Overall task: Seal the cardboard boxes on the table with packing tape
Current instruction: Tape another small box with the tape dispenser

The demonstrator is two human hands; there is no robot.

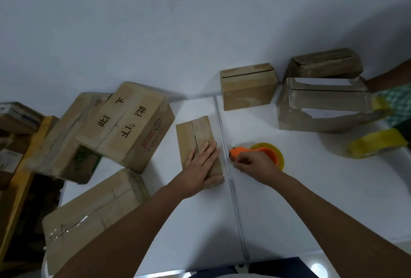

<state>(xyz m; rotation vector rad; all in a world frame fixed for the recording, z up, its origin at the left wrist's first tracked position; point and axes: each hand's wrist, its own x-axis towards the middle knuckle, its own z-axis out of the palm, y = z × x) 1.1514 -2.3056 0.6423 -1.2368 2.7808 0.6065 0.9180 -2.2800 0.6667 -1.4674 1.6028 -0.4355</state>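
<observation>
A small flat cardboard box (195,135) lies in the middle of the white table (311,188), its top seam running away from me. My left hand (201,162) rests flat on its near end, fingers straight. Just to the right, my right hand (253,164) grips an orange tape dispenser (262,152) that carries a yellowish roll of packing tape (279,151) and sits on the table beside the box.
Two small boxes (246,86) (324,64) stand at the back, and a larger torn box (322,108) at right. Another tape roll (375,145) lies far right, near another person's arm (391,77). Several big boxes (124,126) pile up at left.
</observation>
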